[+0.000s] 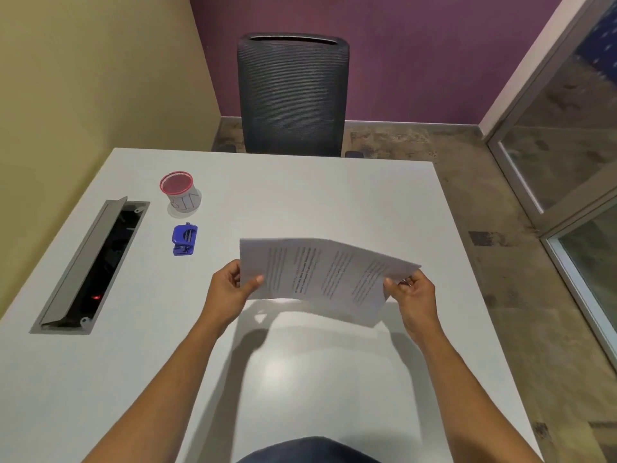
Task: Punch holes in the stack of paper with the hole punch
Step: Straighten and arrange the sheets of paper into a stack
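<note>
I hold a stack of printed paper (320,274) above the white table (300,362), lifted off the surface and bowed slightly upward in the middle. My left hand (230,289) grips its left edge, thumb on top. My right hand (412,295) pinches its right edge. The blue hole punch (184,239) rests on the table to the left of the paper, a hand's width beyond my left hand, and nothing touches it.
A red mesh cup (179,192) wrapped in a paper label stands just behind the punch. An open cable hatch (95,265) with a raised grey lid is set in the table's left side. A dark office chair (292,95) faces me across the table.
</note>
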The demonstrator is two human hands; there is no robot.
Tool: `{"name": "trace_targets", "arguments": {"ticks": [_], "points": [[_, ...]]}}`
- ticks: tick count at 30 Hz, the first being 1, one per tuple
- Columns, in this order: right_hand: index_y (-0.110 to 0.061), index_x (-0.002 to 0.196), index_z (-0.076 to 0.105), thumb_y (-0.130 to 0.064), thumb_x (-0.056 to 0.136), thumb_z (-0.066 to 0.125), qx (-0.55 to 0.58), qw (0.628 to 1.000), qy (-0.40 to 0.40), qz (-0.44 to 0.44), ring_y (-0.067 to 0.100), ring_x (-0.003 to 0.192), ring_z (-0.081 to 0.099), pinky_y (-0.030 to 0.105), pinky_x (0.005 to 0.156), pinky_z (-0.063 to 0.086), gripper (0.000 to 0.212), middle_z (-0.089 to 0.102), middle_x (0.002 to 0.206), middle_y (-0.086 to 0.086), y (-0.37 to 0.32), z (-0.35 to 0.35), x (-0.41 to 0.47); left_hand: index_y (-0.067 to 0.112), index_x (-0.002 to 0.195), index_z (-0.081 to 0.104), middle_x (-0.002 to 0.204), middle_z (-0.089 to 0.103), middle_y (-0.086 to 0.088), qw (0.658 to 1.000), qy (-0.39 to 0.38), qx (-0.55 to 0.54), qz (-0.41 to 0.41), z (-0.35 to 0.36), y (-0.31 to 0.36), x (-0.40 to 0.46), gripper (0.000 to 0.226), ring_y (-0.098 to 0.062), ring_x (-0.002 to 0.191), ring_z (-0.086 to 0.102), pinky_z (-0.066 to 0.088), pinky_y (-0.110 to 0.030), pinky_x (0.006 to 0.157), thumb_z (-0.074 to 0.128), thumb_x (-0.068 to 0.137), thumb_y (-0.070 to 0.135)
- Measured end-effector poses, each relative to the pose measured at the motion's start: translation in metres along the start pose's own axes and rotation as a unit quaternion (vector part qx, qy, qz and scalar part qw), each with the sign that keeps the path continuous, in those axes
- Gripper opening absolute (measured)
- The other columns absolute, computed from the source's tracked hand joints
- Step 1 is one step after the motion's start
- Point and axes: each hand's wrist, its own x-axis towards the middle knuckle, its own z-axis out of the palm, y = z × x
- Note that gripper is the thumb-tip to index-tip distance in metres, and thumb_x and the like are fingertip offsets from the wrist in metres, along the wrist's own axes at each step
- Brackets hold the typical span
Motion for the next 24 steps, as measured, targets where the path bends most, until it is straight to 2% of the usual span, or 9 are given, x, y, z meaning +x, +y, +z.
{"name": "trace_targets", "arguments": {"ticks": [3,7,10,12,15,17,18,21,24], "points": [[-0.01,0.101,0.06,0.01,0.085,0.062,-0.027,0.999,-0.019,0.01,0.001,0.08,0.068,0.016,0.074,0.054,0.025,0.069,0.096,0.003,0.011,0.002,-0.003,0.022,0.097,0.065,0.094,0.072,0.003,0.999,0.015,0.025,-0.016,0.004,-0.017,-0.004,0.022,-0.013,0.085,0.068,0.053,-0.025,0.077,0.072,0.084,0.005],[-0.007,0.097,0.06,0.008,0.086,0.062,-0.075,0.995,-0.05,0.04,0.017,0.08,0.064,0.017,0.069,0.051,0.018,0.066,0.09,0.008,0.036,0.004,-0.01,0.02,0.081,0.066,0.083,0.068,-0.002,0.997,0.021,0.073,-0.018,0.008,-0.038,-0.011,0.017,-0.019,0.075,0.058,0.045,-0.028,0.069,0.071,0.083,0.004],[0.0,0.097,0.061,0.008,0.087,0.062,-0.095,0.994,-0.043,0.04,0.02,0.08,0.061,0.017,0.068,0.049,0.013,0.066,0.086,0.007,0.043,0.004,-0.012,0.023,0.081,0.067,0.081,0.068,-0.002,0.996,0.024,0.088,-0.021,0.011,-0.042,-0.013,0.017,-0.021,0.073,0.058,0.045,-0.03,0.069,0.07,0.085,0.006],[-0.003,0.096,0.062,0.007,0.086,0.063,-0.105,0.993,-0.034,0.035,0.02,0.08,0.061,0.015,0.066,0.048,0.014,0.066,0.085,0.004,0.043,0.005,-0.011,0.024,0.085,0.067,0.085,0.07,-0.003,0.995,0.026,0.092,-0.01,0.011,-0.042,-0.012,0.014,-0.024,0.078,0.06,0.048,-0.036,0.072,0.069,0.086,0.01],[-0.01,0.109,0.059,0.004,0.083,0.068,-0.073,0.997,0.001,0.039,0.021,0.098,0.061,0.019,0.082,0.05,0.031,0.066,0.103,0.003,0.042,0.006,-0.011,0.024,0.089,0.066,0.091,0.071,-0.001,0.998,0.035,0.057,-0.013,0.015,-0.032,-0.01,0.013,-0.021,0.084,0.066,0.051,-0.037,0.076,0.066,0.089,0.011],[-0.013,0.127,0.049,-0.003,0.081,0.073,-0.069,0.995,0.045,0.049,0.019,0.119,0.052,0.028,0.102,0.042,0.052,0.057,0.125,0.004,0.044,0.005,-0.013,0.023,0.091,0.065,0.093,0.072,-0.001,0.999,0.037,0.027,-0.026,0.019,-0.027,-0.009,0.011,-0.018,0.085,0.067,0.053,-0.034,0.074,0.065,0.09,0.012],[-0.014,0.135,0.042,-0.006,0.081,0.075,-0.059,0.994,0.065,0.068,0.018,0.128,0.045,0.031,0.107,0.037,0.064,0.048,0.136,0.005,0.045,0.005,-0.015,0.021,0.093,0.066,0.094,0.072,-0.001,0.999,0.037,0.007,-0.033,0.02,-0.025,-0.008,0.009,-0.019,0.085,0.068,0.054,-0.033,0.074,0.065,0.091,0.013],[-0.024,0.149,0.021,-0.018,0.084,0.074,0.021,0.98,0.107,0.166,0.018,0.141,0.03,0.032,0.106,0.032,0.084,0.028,0.154,0.004,0.049,0.006,-0.025,0.016,0.1,0.067,0.097,0.075,-0.006,0.996,0.041,-0.044,-0.059,0.023,-0.024,-0.009,0.009,-0.024,0.089,0.071,0.056,-0.04,0.078,0.064,0.091,0.016],[-0.023,0.15,0.022,-0.016,0.091,0.064,0.183,0.949,0.092,0.24,0.022,0.133,0.044,0.042,0.107,0.039,0.073,0.035,0.152,0.007,0.062,0.006,-0.031,0.008,0.106,0.063,0.098,0.073,-0.012,0.992,0.041,-0.091,-0.082,0.028,-0.025,-0.014,0.023,-0.031,0.086,0.067,0.051,-0.046,0.075,0.066,0.09,0.024]]}}
